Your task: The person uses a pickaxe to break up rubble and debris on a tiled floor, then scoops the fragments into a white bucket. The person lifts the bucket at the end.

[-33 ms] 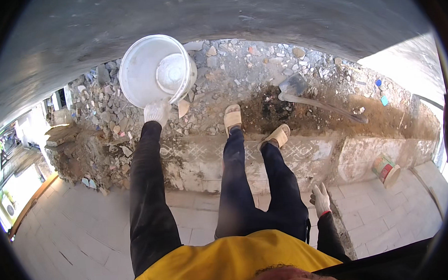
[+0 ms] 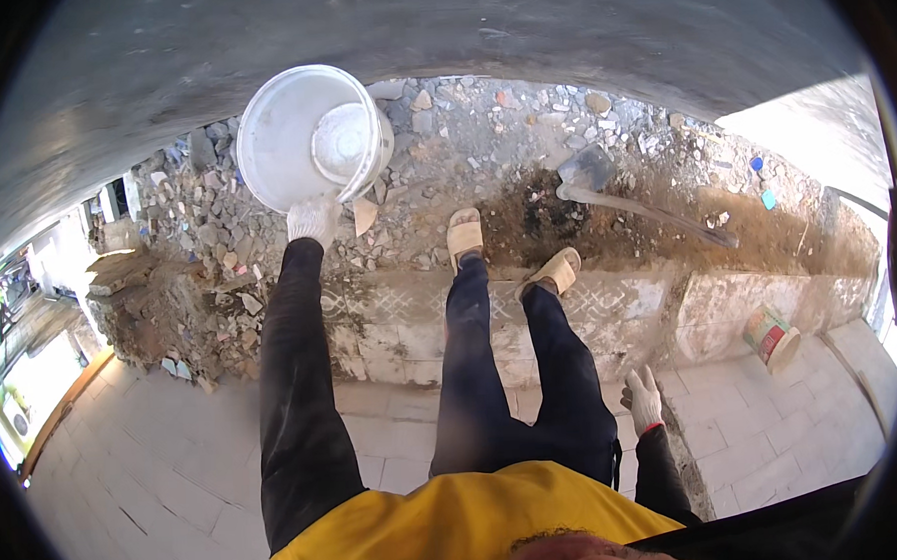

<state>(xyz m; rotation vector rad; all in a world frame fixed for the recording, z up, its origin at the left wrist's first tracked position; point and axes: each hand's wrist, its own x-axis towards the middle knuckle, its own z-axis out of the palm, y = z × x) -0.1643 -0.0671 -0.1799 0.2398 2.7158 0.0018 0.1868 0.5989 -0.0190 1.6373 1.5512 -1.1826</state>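
My left hand [image 2: 313, 223], in a whitish glove, grips the near rim of a white plastic bucket [image 2: 274, 137]. The bucket is tilted so that its mouth faces me, with a whitish residue inside and no load seen. Beneath and around it lies broken rubble [image 2: 200, 216]. My right hand [image 2: 642, 400], gloved as well, hangs low by my right leg with its fingers apart and holds nothing. Nearest to it are the tiled floor and the step's edge.
My sandalled feet stand on a raised, dirt-covered ledge [image 2: 400, 322]. Right of them lies a hoe-like tool [image 2: 586, 169] with a long wooden handle [image 2: 666, 217]. A grey wall [image 2: 458, 29] rises beyond the rubble. A dirty, coloured bucket [image 2: 772, 338] lies tipped at the right.
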